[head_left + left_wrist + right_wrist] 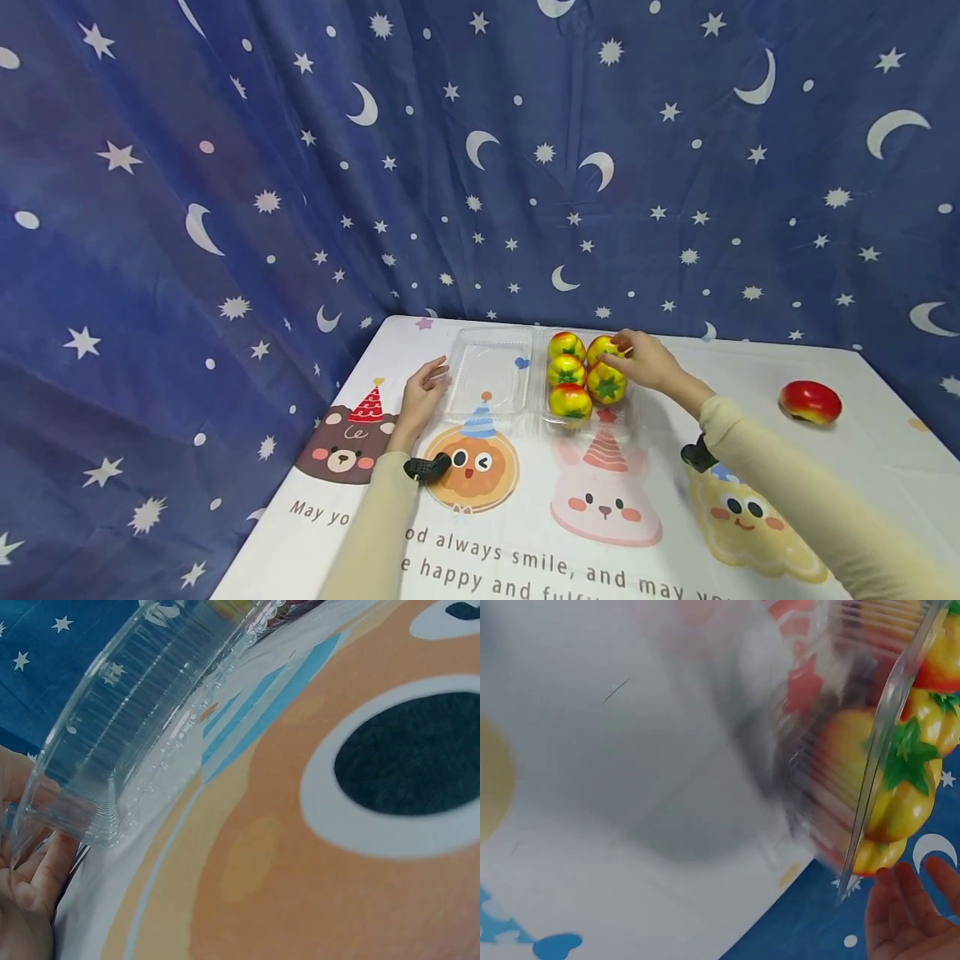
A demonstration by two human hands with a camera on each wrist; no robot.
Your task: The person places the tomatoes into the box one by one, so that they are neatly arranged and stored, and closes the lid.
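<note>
We see the clear clamshell tray [543, 392] on the bench [660, 550], lid [489, 379] flipped open leftward. Left hand [422, 398] rests against the lid's outer edge, fingers straight and relaxed. Right hand [643, 360] touches the far-right tomato [602, 347], fingers loosely curved; firm grip: cannot tell. One red fruit [810, 402] lies well apart, right.

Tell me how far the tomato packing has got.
Five tomatoes already sit in the clear tray. The right hand touches the far right one; the left hand rests at the open lid. One red fruit lies apart on the table, and the lid is unclosed.
</note>
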